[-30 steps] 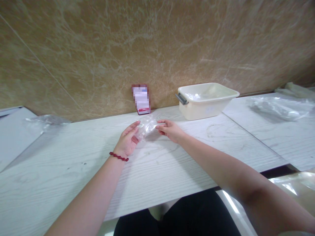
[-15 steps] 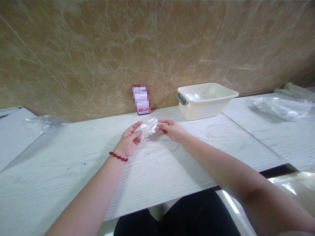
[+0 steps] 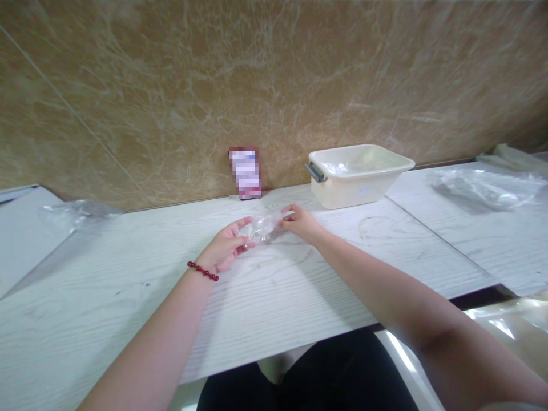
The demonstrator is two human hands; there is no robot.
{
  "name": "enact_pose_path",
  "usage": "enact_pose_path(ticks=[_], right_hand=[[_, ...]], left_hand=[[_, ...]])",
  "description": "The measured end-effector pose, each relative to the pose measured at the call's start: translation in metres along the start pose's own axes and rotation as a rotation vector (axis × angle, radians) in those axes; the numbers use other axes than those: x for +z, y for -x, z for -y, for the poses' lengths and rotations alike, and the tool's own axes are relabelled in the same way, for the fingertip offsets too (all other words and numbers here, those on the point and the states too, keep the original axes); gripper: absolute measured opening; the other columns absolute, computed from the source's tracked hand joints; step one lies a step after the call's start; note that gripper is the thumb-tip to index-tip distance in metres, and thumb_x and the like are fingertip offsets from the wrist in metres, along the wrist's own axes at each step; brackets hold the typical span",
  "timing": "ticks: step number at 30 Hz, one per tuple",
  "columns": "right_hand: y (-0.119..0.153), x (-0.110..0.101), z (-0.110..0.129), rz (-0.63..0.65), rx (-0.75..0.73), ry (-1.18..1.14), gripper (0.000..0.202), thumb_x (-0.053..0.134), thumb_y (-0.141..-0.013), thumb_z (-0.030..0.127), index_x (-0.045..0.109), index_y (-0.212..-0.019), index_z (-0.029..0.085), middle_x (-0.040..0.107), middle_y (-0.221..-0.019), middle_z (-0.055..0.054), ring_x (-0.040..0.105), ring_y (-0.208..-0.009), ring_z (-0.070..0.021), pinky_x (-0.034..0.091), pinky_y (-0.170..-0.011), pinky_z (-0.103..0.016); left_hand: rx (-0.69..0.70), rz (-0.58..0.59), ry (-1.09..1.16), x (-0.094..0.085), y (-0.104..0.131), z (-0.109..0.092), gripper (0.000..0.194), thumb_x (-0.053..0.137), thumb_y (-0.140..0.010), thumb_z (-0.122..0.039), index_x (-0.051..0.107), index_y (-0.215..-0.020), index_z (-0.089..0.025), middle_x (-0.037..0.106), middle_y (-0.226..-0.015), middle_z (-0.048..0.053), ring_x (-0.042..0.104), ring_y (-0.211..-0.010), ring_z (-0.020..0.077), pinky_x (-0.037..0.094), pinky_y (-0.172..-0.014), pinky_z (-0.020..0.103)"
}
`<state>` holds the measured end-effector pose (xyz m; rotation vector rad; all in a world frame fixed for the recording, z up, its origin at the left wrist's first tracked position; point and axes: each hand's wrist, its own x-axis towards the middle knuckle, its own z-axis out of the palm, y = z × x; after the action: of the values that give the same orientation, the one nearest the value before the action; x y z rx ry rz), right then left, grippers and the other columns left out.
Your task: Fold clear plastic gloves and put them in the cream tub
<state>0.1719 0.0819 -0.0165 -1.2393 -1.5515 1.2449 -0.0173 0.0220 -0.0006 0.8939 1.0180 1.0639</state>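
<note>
A small clear plastic bag [image 3: 262,226] is stretched between my two hands, just above the pale wood-grain table [image 3: 274,302]. My left hand [image 3: 226,245], with a red bead bracelet [image 3: 202,271] at the wrist, grips the bag's left end between thumb and fingers. At the other end, my right hand [image 3: 299,222] pinches the bag's edge with thumb and fingertips. Whether anything lies inside the bag is hard to make out.
A cream plastic bin [image 3: 355,185] with a grey handle stands against the marble wall [image 3: 192,103], clear plastic inside it. A blurred-out phone-like card [image 3: 246,174] leans on the wall. Crumpled clear plastic lies at left [image 3: 85,211] and right [image 3: 488,187].
My left hand has shifted slightly down and its fingers have spread wider around the bag. My right hand has moved a little to the right, and the bag looks more drawn out.
</note>
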Motion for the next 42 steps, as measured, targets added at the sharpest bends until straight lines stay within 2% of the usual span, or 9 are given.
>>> enact_pose_path(ticks=[3,7,12,20,24,27,32,37,42], right_hand=[[-0.001,-0.002,-0.004,0.000,-0.067,0.259,0.031,0.062,-0.058,0.022,0.046,-0.085,0.020,0.055,-0.056,0.005,0.047,-0.047,-0.0069,0.032,-0.045,-0.018],[0.000,-0.004,-0.006,-0.005,-0.123,0.444,0.036,0.062,-0.057,0.023,0.046,-0.089,0.021,0.056,-0.057,0.005,0.050,-0.051,-0.0091,0.033,-0.047,-0.019],[-0.001,-0.003,-0.008,0.001,-0.169,0.438,0.041,0.062,-0.056,0.020,0.044,-0.092,0.021,0.055,-0.059,0.005,0.050,-0.053,-0.0091,0.034,-0.050,-0.019],[0.005,-0.006,-0.005,-0.016,-0.323,0.471,0.059,0.061,-0.057,0.021,0.038,-0.111,0.023,0.052,-0.069,0.004,0.047,-0.058,-0.0088,0.037,-0.058,-0.021],[0.006,-0.009,-0.001,-0.037,-0.503,0.570,0.033,0.060,-0.059,0.019,0.057,-0.092,0.023,0.048,-0.089,-0.003,0.048,-0.079,-0.0128,0.036,-0.074,-0.026],[0.002,-0.010,-0.002,0.001,-0.519,0.629,0.012,0.059,-0.061,0.014,0.064,-0.068,0.021,0.049,-0.089,-0.004,0.048,-0.085,-0.0146,0.033,-0.080,-0.029],[-0.001,-0.009,-0.004,0.068,-0.503,0.693,0.015,0.059,-0.062,0.013,0.066,-0.069,0.023,0.052,-0.085,-0.003,0.049,-0.085,-0.0146,0.029,-0.084,-0.030],[0.002,-0.009,-0.002,0.055,-0.535,0.694,0.019,0.058,-0.060,0.014,0.066,-0.075,0.022,0.055,-0.081,-0.003,0.050,-0.085,-0.0151,0.031,-0.083,-0.029],[0.002,-0.008,-0.003,0.047,-0.553,0.638,0.009,0.055,-0.062,0.017,0.062,-0.067,0.017,0.059,-0.073,-0.002,0.052,-0.079,-0.0138,0.035,-0.076,-0.026]], left_hand=[[-0.125,-0.003,-0.077,-0.001,0.002,-0.001,0.048,0.058,-0.058,0.003,0.052,-0.101,-0.017,0.061,-0.072,0.003,0.059,-0.056,0.0102,0.046,-0.048,0.017],[-0.149,-0.002,-0.087,-0.001,0.005,-0.002,0.043,0.059,-0.061,-0.002,0.052,-0.101,-0.017,0.062,-0.075,0.005,0.061,-0.061,0.0133,0.048,-0.052,0.021],[-0.109,-0.051,-0.088,-0.004,0.003,0.001,0.028,0.060,-0.066,-0.012,0.056,-0.093,-0.016,0.062,-0.079,0.006,0.059,-0.060,0.0121,0.049,-0.054,0.024],[-0.093,0.015,-0.046,-0.008,0.000,0.004,0.043,0.059,-0.059,0.002,0.054,-0.098,-0.017,0.060,-0.075,0.004,0.060,-0.061,0.0120,0.050,-0.059,0.027],[-0.081,0.019,-0.039,-0.006,0.001,0.003,0.046,0.057,-0.058,0.005,0.053,-0.096,-0.018,0.059,-0.081,0.003,0.059,-0.064,0.0115,0.051,-0.062,0.027],[-0.052,0.012,-0.054,-0.005,0.000,0.003,0.041,0.057,-0.058,0.005,0.054,-0.091,-0.018,0.058,-0.082,0.003,0.059,-0.064,0.0104,0.050,-0.062,0.025],[-0.049,-0.069,-0.036,-0.003,0.002,0.000,0.037,0.050,-0.062,0.002,0.051,-0.094,-0.017,0.058,-0.081,0.005,0.059,-0.066,0.0124,0.050,-0.064,0.030],[-0.078,0.057,0.035,-0.006,0.007,-0.008,0.063,0.047,-0.059,0.006,0.040,-0.115,-0.022,0.059,-0.077,0.003,0.059,-0.070,0.0134,0.047,-0.071,0.035],[-0.066,0.037,-0.058,-0.007,0.007,-0.006,0.076,0.053,-0.058,0.006,0.030,-0.122,-0.027,0.060,-0.080,0.002,0.059,-0.073,0.0123,0.047,-0.070,0.028]])
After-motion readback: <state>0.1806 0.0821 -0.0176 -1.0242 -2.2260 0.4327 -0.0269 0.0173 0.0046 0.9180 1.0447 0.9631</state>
